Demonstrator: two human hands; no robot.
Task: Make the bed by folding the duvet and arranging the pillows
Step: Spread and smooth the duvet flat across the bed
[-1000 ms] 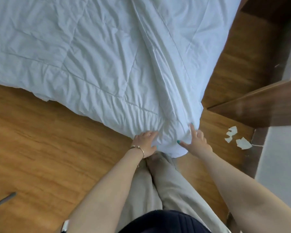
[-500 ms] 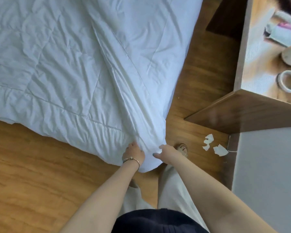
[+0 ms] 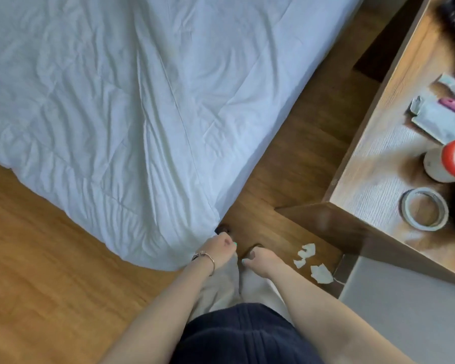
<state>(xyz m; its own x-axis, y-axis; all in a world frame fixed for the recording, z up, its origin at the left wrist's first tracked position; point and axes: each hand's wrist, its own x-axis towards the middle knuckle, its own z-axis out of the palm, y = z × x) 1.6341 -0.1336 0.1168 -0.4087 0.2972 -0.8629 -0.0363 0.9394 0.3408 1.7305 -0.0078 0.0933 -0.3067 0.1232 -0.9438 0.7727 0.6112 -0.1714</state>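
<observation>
The white quilted duvet [image 3: 121, 106] lies spread over the bed, and its near corner hangs down to the wooden floor just in front of me. My left hand [image 3: 217, 249], with a bracelet on the wrist, sits with curled fingers against the right edge of that corner. Whether it holds any fabric is hidden. My right hand [image 3: 260, 258] hangs a little to the right, apart from the duvet, fingers loosely curled round nothing. No pillows are in view.
A wooden side table [image 3: 373, 164] stands at the right with a tape roll [image 3: 424, 208], a red-capped bottle [image 3: 448, 164] and some packets. Torn paper scraps [image 3: 310, 261] lie on the floor by its base. A narrow floor gap separates bed and table.
Both hands gripped the duvet corner before. The corner has now dropped and lies smooth, my right hand has let go and drawn back, and my view has swung right toward the table.
</observation>
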